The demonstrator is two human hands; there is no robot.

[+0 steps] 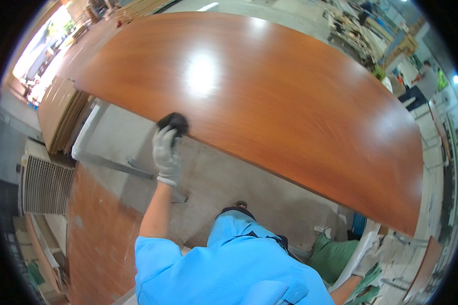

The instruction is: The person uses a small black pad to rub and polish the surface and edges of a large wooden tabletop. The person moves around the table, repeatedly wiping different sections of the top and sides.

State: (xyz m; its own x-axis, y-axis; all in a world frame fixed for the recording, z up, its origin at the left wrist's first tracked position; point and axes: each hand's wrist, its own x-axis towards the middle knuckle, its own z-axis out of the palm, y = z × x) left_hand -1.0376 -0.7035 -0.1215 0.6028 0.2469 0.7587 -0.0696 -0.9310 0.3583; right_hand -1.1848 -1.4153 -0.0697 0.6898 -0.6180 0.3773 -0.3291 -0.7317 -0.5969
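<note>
A large glossy reddish-brown wood panel (269, 96) lies flat before me, its near edge running from upper left to lower right. At that edge, left of the middle, my left hand (167, 155) in a pale work glove is closed round a dark, blurred pad or bundled cloth (174, 123); its exact kind does not show. The dark pad overlaps the panel's edge. Low on the right, my right hand (367, 260), also gloved, is beside a white-covered support bar (352, 256) near the panel's right corner. Its fingers are too unclear to read.
A white-covered rack with a metal leg (114, 163) is under the panel's left end. Stacked boards (61, 114) stand farther left. Green fabric (331, 258) lies low on the right. Another person (422, 84) stands at the far right, near cluttered material (359, 38).
</note>
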